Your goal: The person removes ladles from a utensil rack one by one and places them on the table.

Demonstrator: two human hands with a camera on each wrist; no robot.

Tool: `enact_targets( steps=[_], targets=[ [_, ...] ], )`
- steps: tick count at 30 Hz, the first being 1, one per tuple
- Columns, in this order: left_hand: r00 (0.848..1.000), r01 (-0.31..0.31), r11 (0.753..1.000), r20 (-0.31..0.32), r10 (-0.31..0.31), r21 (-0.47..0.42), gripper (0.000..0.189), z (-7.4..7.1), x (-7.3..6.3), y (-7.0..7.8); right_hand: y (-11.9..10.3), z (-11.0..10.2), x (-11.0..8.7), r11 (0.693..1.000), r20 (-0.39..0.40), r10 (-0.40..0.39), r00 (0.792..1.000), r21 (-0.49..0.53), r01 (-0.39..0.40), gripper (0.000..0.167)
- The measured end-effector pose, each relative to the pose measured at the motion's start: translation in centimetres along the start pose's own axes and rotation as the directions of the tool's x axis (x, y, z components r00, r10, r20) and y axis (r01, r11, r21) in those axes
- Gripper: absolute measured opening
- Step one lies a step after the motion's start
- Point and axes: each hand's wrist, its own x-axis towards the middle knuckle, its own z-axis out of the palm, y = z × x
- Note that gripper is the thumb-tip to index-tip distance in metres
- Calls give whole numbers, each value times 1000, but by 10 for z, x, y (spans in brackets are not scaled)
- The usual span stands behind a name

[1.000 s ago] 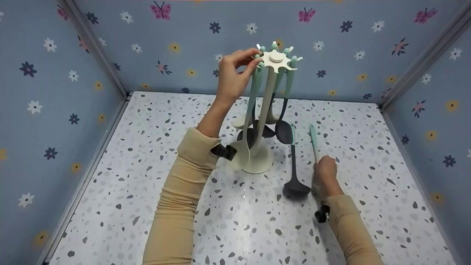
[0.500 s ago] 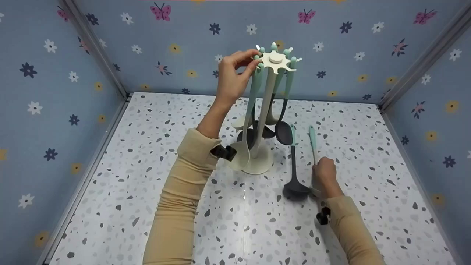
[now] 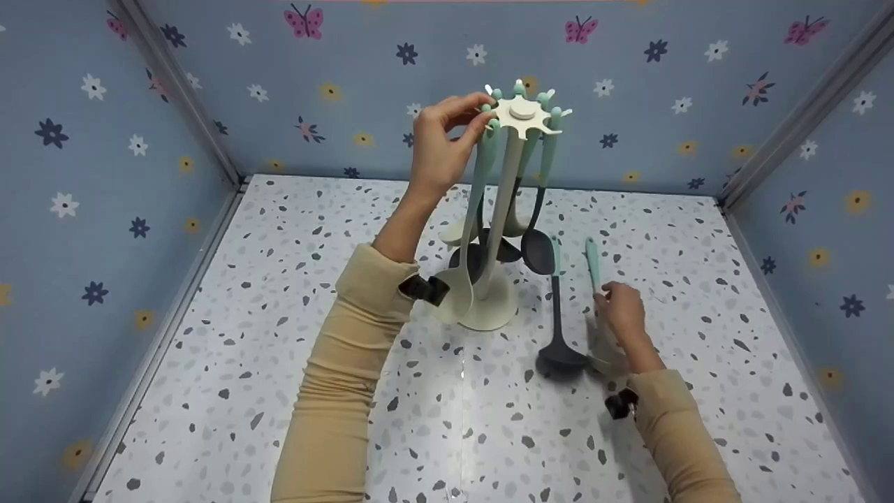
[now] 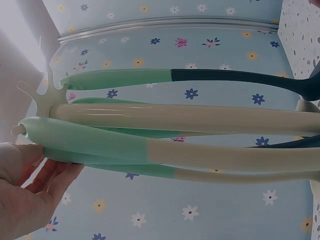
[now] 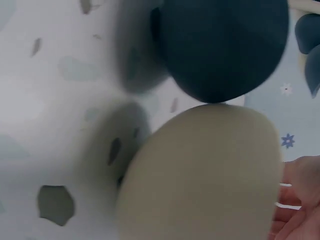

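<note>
My left hand [image 3: 445, 143] is up at the top of a cream utensil stand [image 3: 504, 209]. Its thumb and fingers pinch the mint handle end [image 4: 75, 137] of a hanging cream spoon [image 3: 457, 290], right by the hook. Low on the right, my right hand [image 3: 621, 311] grips the thin shaft of a utensil with a mint handle [image 3: 593, 262] and a broad, rounded cream head [image 5: 205, 175]. That head lies close beside the bowl of a dark ladle [image 3: 561, 358] on the table. My palm hides part of the shaft.
Several more utensils hang on the stand, among them a dark spoon [image 3: 537, 251]. The stand's round base [image 3: 492, 307] sits on the speckled table [image 3: 293, 391]. Patterned panels [image 3: 377, 77] enclose the back and sides.
My right hand has shifted slightly up and to the right, its forearm too, and its thumb and forefinger now show more openly. The cream head shows more. My left hand stays put.
</note>
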Motion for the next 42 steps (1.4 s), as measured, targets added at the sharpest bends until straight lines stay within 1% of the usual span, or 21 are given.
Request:
enact_targets(
  steps=[3,5,7,9,11,13,15,18,22,26,27,29,31,35,36,40,42],
  targets=[
    [1000,6,1000,-2,-6,1,16,0,0,0,-7,-3,1,997,-60,-63,996,50,66,28],
    [1000,-2,1000,-6,2,1,16,1,0,-3,-13,-5,1,991,-100,-93,991,82,102,27],
    [1000,1,1000,-5,-1,-1,16,1,1,-9,-20,-7,2,981,-143,-131,981,121,149,26],
    [1000,6,1000,-2,-6,2,16,2,3,-17,-27,-10,2,965,-188,-177,966,160,208,25],
    [1000,7,1000,1,-7,4,17,3,4,-25,-35,-12,3,940,-234,-230,945,197,277,24],
    [1000,-3,1000,0,3,6,18,3,5,-32,-43,-15,3,916,-264,-266,927,231,329,23],
    [1000,-11,1000,1,11,3,18,3,6,-34,-50,-18,4,893,-289,-293,911,257,369,24],
    [1000,-18,1000,-1,18,-4,18,4,6,-35,-61,-21,5,857,-320,-332,887,292,426,24],
    [1000,-17,1000,-6,17,-11,18,4,6,-35,-73,-23,7,804,-364,-383,849,322,500,25],
    [1000,-18,1000,-15,18,-13,17,5,6,-34,-85,-24,9,736,-391,-414,822,388,555,27],
    [1000,-10,1000,-12,10,-16,17,5,6,-34,-88,-25,10,718,-397,-419,817,405,566,28],
    [1000,0,1000,-7,-1,-14,17,4,6,-33,-97,-27,9,686,-406,-425,809,439,580,29],
    [1000,4,1000,-4,-4,-15,17,4,7,-33,-109,-32,5,662,-414,-433,801,456,594,30],
    [1000,12,1000,0,-12,-15,18,4,7,-33,-129,-42,-3,633,-421,-446,790,476,611,31],
    [1000,10,1000,-2,-10,-16,18,4,7,-32,-131,-41,-2,626,-424,-448,787,480,615,32],
    [1000,19,1000,0,-19,-17,17,2,4,-18,-136,-39,4,594,-421,-446,790,521,613,33],
    [1000,20,1000,2,-20,-12,17,1,2,-9,-138,-39,6,577,-411,-444,796,549,605,33]
  ],
)
